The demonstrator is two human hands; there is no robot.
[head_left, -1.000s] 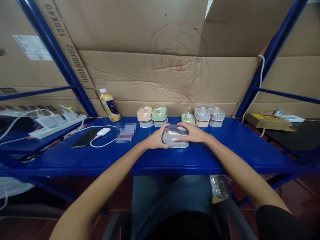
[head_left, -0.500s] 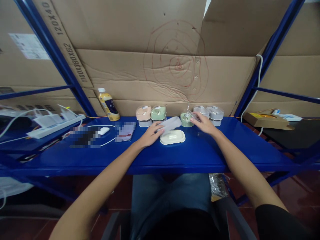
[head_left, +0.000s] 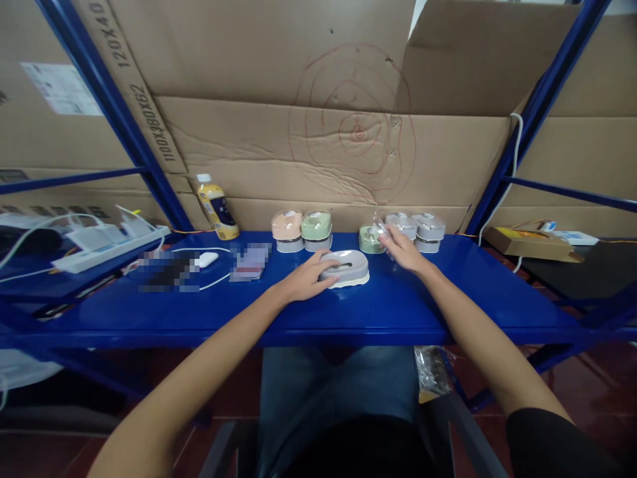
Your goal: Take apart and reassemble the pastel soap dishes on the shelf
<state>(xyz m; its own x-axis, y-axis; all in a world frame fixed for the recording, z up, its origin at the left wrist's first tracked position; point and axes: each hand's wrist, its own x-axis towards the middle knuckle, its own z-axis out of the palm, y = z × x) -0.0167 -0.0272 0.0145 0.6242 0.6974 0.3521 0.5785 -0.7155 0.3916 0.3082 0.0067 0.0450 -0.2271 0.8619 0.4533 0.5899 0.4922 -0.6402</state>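
Observation:
A grey oval case (head_left: pixel 346 265) sits on its cream base in the middle of the blue shelf (head_left: pixel 348 312). My left hand (head_left: pixel 306 279) rests against the case's left side, fingers curled on its edge. My right hand (head_left: pixel 401 247) reaches back to the small green case (head_left: pixel 371 239) and pinches a clear plastic lid there. Behind stand a peach case (head_left: pixel 287 231) and a green case (head_left: pixel 317 230) on the left, and two grey cases (head_left: pixel 415 229) on the right.
A yellow bottle (head_left: pixel 215 207) stands at the back left. A phone, a white charger (head_left: pixel 206 259) with cable and a card lie left of centre. A white power strip (head_left: pixel 107 244) sits far left, a flat box (head_left: pixel 532 242) far right. Cardboard sheets back the shelf.
The clear lid was lifted off the grey case by my right hand and carried back right. My left hand lifted the grey part, then set it back down on the cream base.

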